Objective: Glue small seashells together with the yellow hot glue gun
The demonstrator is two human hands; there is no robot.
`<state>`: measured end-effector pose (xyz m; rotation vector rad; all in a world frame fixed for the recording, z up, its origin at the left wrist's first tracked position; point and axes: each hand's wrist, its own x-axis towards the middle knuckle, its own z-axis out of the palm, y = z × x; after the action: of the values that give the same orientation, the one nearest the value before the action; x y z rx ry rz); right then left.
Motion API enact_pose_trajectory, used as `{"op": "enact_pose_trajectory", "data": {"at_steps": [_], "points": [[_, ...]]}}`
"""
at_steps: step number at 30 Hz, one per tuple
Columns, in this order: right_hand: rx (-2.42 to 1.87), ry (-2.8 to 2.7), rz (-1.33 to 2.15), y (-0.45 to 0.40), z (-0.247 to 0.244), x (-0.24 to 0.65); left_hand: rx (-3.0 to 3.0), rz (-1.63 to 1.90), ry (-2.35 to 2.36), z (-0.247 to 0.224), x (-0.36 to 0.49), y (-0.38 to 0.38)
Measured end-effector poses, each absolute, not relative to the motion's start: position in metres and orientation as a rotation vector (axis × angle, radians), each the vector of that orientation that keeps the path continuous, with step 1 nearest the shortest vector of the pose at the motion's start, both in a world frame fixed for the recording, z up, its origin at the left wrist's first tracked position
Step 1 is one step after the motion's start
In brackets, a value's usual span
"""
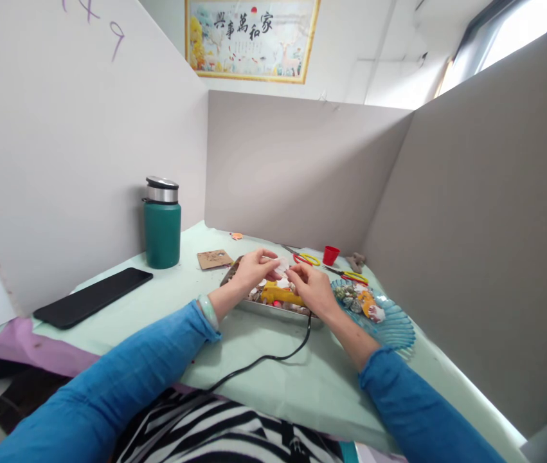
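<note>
One left hand, fingers curled, pinches white piece, between hands; glue gun lies crosswise in tray just below, right end by right hand, fingertips nearly together at piece's edge, hold unclear.

Table with pale green cover is carrying a green bottle and flat black device at left, brown card farther right. Metal tray is sitting mid-table, blue ribbed plate at right. Red cup is standing toward the back, scissors lying near it.
</note>
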<state>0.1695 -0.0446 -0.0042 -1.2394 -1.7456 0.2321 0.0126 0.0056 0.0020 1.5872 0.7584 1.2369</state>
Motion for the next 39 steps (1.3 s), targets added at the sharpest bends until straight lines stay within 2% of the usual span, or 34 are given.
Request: {"op": "enact_pose_trajectory", "data": {"at_steps": [15,39], "points": [[-1.253,-1.57,0.366,-0.0386,-0.0086,0.1725,1.534,1.086,0.668,0.0012,0.0133,0.003],[-1.197,-1.546,0.339,-0.0411,-0.0085,0.1723,1.633,1.055,0.765,-0.0001,0.0131,0.0033]]}}
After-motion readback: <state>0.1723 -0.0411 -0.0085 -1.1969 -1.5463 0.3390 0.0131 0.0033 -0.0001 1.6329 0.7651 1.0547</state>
